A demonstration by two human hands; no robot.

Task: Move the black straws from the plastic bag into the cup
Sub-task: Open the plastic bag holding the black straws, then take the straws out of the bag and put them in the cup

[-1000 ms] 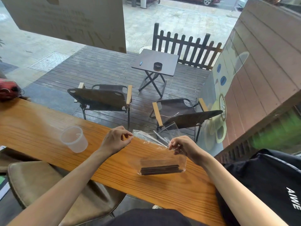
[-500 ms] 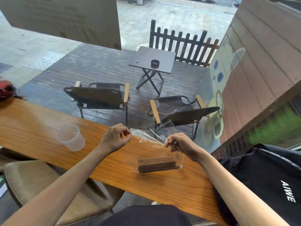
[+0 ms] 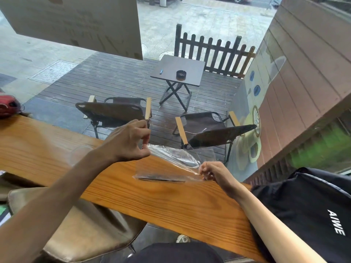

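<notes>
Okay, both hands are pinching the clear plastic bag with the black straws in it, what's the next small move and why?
Probably keep pulling the mouth of the clear plastic bag apart until it opens. The left hand and right hand each pinch an edge with the film stretched between them, the black straws lie inside at the bottom on the wooden counter, and no opening shows. The translucent plastic cup waits behind the left wrist.

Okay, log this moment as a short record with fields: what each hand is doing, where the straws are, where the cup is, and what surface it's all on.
left hand: raised, pinching one edge of the plastic bag
right hand: lower, pinching the opposite edge of the bag
bag state: stretched between the two grips, mouth being pulled apart
black straws: inside the bag, lying flat at its bottom
cup: clear plastic, mostly hidden behind the left forearm, no straws seen in it
surface: wooden counter
task stage: no straw removed yet
</notes>
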